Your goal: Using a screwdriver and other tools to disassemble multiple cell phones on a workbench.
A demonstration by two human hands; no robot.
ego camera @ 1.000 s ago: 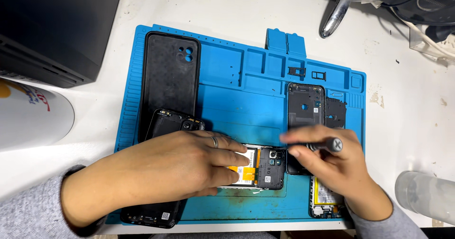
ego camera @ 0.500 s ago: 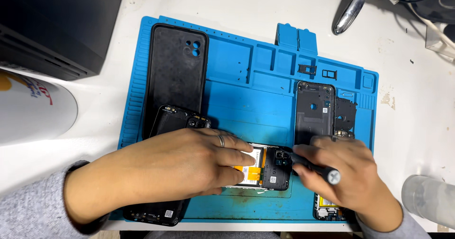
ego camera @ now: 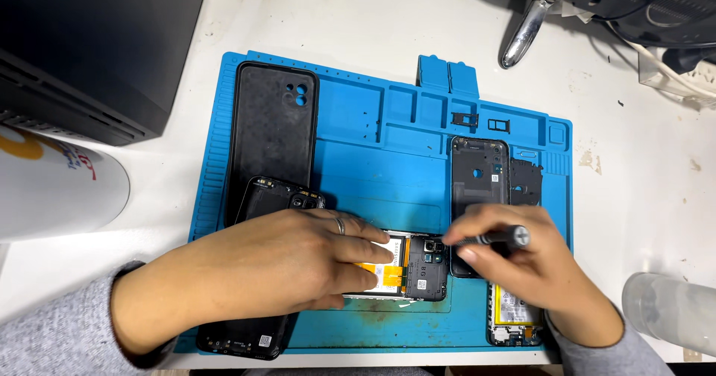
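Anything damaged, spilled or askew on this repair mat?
One oddity: brownish stains mark the blue mat just below the opened phone. Otherwise the parts lie orderly; the left hand steadies the phone, the right hand holds a screwdriver.

The left hand [ego camera: 291, 260] lies flat, palm down, fingers extended toward frame centre; the right hand [ego camera: 522, 260] seems curled in a pinch, wrist bent at lower right.

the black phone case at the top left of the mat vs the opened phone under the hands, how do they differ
The black phone case lies upright along the mat, untouched; the opened phone lies crosswise, pinned by the left hand while the right hand puts a screwdriver to it. The black phone case shows one plain dark face; the opened phone shows a circuit board and an orange strip. Both rest on the mat.
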